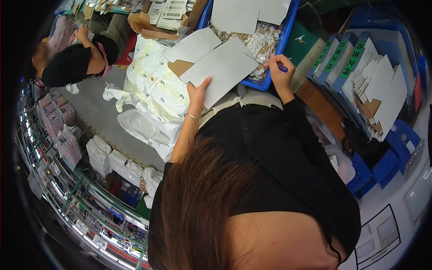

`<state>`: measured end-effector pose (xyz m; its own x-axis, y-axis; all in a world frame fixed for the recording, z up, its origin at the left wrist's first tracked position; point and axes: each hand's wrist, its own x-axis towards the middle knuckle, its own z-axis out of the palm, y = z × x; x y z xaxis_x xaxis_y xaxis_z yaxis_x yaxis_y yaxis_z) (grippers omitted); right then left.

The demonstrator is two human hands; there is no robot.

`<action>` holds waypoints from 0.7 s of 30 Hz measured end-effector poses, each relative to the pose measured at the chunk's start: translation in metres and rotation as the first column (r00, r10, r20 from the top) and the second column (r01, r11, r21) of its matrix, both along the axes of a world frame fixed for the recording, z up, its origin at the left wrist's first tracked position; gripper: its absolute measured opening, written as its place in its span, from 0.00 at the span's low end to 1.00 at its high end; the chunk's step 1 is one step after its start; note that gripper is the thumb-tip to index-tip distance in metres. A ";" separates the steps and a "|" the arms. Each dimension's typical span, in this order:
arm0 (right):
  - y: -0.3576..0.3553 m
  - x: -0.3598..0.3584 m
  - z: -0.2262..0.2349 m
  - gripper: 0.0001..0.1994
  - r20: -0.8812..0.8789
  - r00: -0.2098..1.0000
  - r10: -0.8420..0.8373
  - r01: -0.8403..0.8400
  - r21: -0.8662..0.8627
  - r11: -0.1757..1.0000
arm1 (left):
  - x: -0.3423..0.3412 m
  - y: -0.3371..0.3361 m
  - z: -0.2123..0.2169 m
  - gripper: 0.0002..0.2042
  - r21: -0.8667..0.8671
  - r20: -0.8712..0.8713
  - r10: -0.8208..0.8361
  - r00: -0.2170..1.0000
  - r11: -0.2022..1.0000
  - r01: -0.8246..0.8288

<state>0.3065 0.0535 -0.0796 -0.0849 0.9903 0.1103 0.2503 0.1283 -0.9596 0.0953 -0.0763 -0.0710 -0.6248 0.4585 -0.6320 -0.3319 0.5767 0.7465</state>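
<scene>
My left hand (197,95) grips the lower left edge of a white cardboard sheet (222,72), thumb on top and fingers underneath. The sheet is tilted over the near end of a blue bin (266,77). My right hand (281,72) is closed round a slim tool with a blue handle (282,68). Its thin metal shaft points left, and the tip is over the sheet's right end; I cannot tell if it touches. Small white and brown cut-out scraps (260,45) lie in the bin. Another white sheet with a brown patch (193,47) lies beside the held one.
Larger white sheets (234,15) rest at the bin's far end. A patterned plastic bag (155,81) bulges at the left, near an open carton of printed cards (166,13). Blue file holders (346,54) with papers stand at the right. Another person (76,63) sits at the far left.
</scene>
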 end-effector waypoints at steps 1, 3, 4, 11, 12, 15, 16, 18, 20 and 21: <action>0.000 -0.001 0.001 0.12 0.010 1.000 0.013 -0.013 0.004 1.000 | 0.000 -0.001 0.001 0.20 0.005 -0.015 -0.007 1.000 1.000 0.007; 0.001 -0.002 -0.006 0.12 -0.006 1.000 -0.006 0.005 -0.031 1.000 | 0.004 0.000 0.012 0.20 -0.007 -0.046 -0.117 0.992 0.993 0.117; 0.003 -0.005 -0.011 0.12 -0.028 0.999 -0.017 0.015 -0.064 0.998 | 0.006 0.000 0.021 0.20 -0.018 -0.084 -0.218 0.972 0.976 0.217; 0.012 0.009 0.019 0.10 -0.097 0.987 -0.130 0.119 -0.110 0.987 | -0.001 0.002 0.005 0.20 0.085 -0.162 -0.236 0.958 0.964 0.252; 0.010 0.012 0.022 0.10 -0.096 0.986 -0.134 0.123 -0.108 0.986 | -0.002 0.004 -0.001 0.20 0.088 -0.161 -0.240 0.957 0.963 0.256; 0.005 0.018 0.028 0.09 -0.156 0.983 -0.099 0.087 -0.082 0.993 | -0.004 0.010 -0.017 0.21 0.071 0.076 -0.062 0.995 0.996 0.056; 0.004 0.019 0.029 0.09 -0.177 0.981 -0.085 0.073 -0.074 0.995 | -0.005 0.010 -0.021 0.22 0.053 0.153 0.003 0.988 0.999 -0.012; 0.000 0.018 0.022 0.09 -0.148 0.987 -0.067 0.058 -0.062 0.996 | -0.001 0.015 -0.020 0.22 0.051 0.162 -0.008 0.987 0.999 -0.001; -0.006 0.011 0.013 0.10 -0.099 0.995 -0.016 0.012 -0.040 0.999 | 0.001 0.019 -0.017 0.22 0.046 0.168 -0.016 0.986 0.999 0.008; -0.007 0.010 0.010 0.10 -0.076 0.997 0.011 -0.013 -0.030 0.999 | 0.002 0.020 -0.016 0.22 0.045 0.170 -0.018 0.985 0.999 0.011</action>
